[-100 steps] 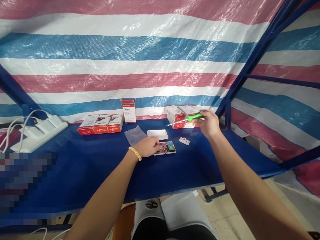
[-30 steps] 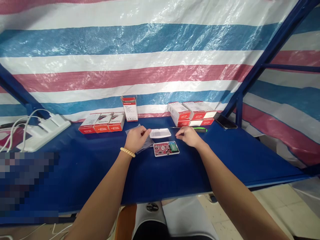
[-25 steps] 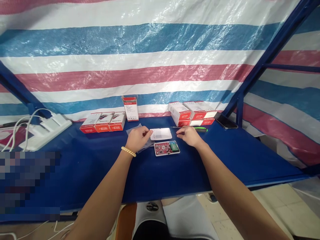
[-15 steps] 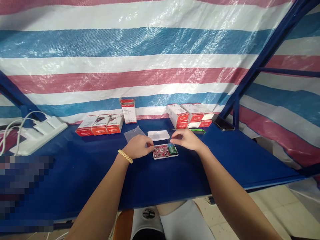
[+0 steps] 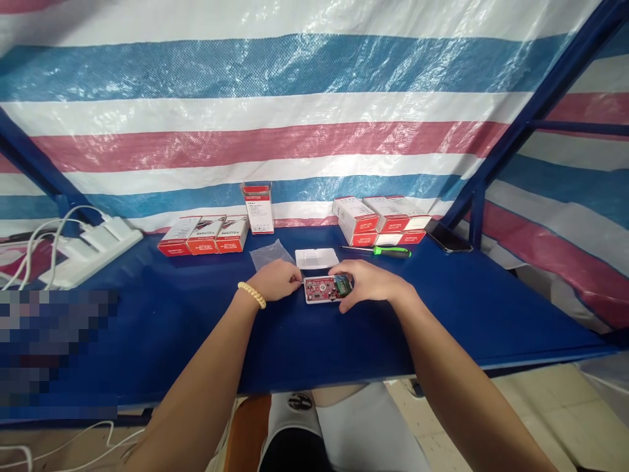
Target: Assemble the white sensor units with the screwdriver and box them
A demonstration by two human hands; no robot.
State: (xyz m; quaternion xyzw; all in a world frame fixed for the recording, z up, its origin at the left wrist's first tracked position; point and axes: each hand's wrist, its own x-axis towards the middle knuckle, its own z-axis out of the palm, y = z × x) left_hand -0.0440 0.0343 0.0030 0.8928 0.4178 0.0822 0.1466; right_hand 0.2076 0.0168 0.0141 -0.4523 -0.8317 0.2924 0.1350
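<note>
Hands flank circuit board, fingers gripping its ends.

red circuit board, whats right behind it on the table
Just behind the red circuit board lies a white cover, with a clear plastic bag to its left. The right hand covers the board's right end, so that part cannot be seen.

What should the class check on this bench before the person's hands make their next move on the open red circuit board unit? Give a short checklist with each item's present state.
1. Left hand steadies the circuit board unit: ok.
2. Right hand grips its right end: ok.
3. White cover lies apart, behind the unit: ok.
4. Green screwdriver lies free on the table: ok.
5. Screws removed: cannot tell.
</note>
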